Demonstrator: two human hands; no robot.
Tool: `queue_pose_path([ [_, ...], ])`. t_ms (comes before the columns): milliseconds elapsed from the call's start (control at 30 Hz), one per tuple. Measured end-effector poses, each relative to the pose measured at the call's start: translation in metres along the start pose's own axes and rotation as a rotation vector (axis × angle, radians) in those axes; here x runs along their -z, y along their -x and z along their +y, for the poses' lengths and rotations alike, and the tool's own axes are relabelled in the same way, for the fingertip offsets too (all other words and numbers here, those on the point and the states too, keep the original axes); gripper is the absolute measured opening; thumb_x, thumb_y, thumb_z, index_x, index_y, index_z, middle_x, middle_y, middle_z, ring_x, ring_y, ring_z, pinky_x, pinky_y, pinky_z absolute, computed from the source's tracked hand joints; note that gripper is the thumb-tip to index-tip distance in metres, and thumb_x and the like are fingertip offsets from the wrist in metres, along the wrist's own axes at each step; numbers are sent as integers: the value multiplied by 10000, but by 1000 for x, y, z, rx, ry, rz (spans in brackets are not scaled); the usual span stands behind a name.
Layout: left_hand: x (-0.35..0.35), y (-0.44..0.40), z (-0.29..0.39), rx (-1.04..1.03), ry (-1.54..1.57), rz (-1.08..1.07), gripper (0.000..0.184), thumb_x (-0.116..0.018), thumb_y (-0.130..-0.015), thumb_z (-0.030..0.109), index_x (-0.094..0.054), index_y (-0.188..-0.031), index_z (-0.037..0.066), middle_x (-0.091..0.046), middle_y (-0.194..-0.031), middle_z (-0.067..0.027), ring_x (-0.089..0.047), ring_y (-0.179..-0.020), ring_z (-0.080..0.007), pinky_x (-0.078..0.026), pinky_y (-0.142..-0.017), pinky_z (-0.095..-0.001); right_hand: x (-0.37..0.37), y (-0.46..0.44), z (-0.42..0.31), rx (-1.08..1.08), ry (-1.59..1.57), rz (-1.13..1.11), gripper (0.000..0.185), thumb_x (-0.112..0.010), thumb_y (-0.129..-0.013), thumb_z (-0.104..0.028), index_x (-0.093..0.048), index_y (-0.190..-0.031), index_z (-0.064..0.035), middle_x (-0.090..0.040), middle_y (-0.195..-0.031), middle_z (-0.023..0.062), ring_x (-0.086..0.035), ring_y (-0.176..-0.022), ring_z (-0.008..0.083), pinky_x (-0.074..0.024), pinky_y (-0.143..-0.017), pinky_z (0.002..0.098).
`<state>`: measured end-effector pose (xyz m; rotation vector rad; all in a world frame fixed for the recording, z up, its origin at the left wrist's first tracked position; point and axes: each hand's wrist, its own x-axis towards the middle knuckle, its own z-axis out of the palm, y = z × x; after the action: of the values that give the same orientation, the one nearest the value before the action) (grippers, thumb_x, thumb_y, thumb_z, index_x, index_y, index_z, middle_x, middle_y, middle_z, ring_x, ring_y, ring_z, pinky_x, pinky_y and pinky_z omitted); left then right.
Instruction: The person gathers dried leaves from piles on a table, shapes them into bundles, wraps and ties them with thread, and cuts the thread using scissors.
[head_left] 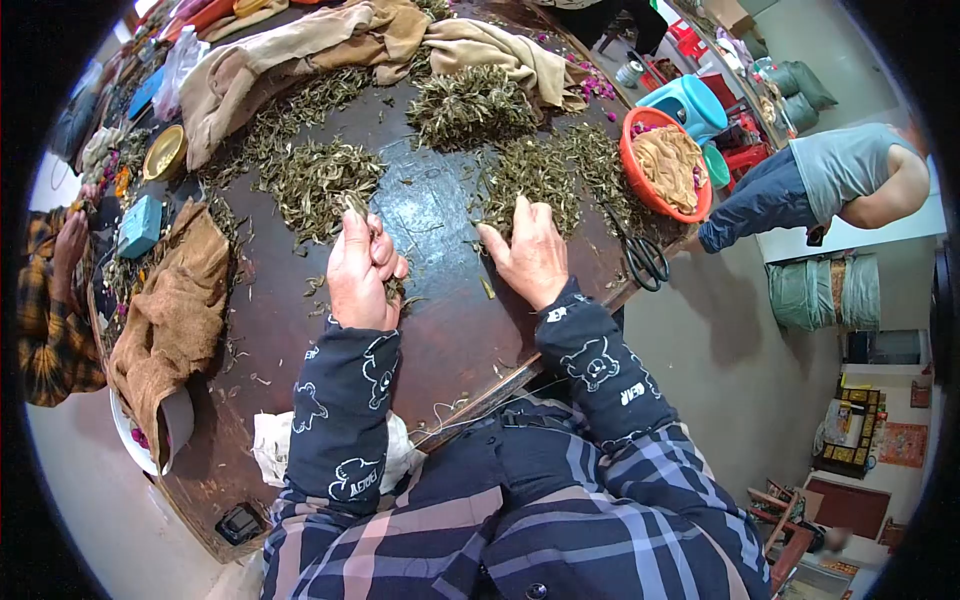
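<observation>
Dried green-brown leaves lie in piles on a dark brown table. My left hand has its fingers curled round a small bunch of dried leaves, some poking out below the palm and at the fingertips. Just beyond it is a leaf pile. My right hand rests at the near edge of another leaf pile, its thumb apart from the fingers and nothing visible in its grasp. A taller leaf heap stands farther back. Black scissors lie right of my right hand.
An orange basket holding cloth stands at the right edge. Tan cloths lie along the back; a brown cloth covers a white bowl at left. One person's hand is at far left; another person bends at right.
</observation>
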<state>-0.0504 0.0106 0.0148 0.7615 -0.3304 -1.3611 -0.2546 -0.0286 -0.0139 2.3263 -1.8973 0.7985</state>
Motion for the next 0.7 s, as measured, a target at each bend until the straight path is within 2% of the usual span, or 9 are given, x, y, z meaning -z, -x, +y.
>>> queue_pose_path([
  [167, 1, 0, 0, -1, -17, -2, 315, -441, -1040, 396, -517, -921, 114, -397, -613, 74, -303, -473, -32, -335, -487, -216, -24, 4, 5, -28, 27, -102, 253, -619, -880, -176, -586, -1103, -61, -551, -867, 128, -570, -678, 326, -502, -631, 412],
  [333, 0, -1, 1, 10, -12, 4, 312, -439, -1042, 387, -520, -920, 112, -396, -611, 74, -304, -474, -32, -336, -487, -215, -23, -3, 25, 52, 28, -104, 206, -633, -856, -153, -604, -1031, -48, -556, -862, 129, -572, -676, 328, -502, -630, 414],
  [467, -1, -1, 0, 0, -24, 6, 313, -443, -1041, 386, -524, -916, 111, -393, -606, 75, -301, -468, -32, -336, -483, -215, -7, -22, 34, 95, -275, 20, 85, -625, -839, -106, -573, -859, -43, -553, -860, 157, -595, -681, 346, -512, -605, 441],
  [700, 0, 0, 1, 0, -20, 11, 327, -462, -1032, 398, -543, -930, 98, -402, -613, 58, -317, -483, -42, -356, -489, -221, -21, -45, 31, 155, -150, 21, 114, -629, -850, -130, -564, -820, -41, -548, -843, 158, -599, -693, 353, -519, -626, 428],
])
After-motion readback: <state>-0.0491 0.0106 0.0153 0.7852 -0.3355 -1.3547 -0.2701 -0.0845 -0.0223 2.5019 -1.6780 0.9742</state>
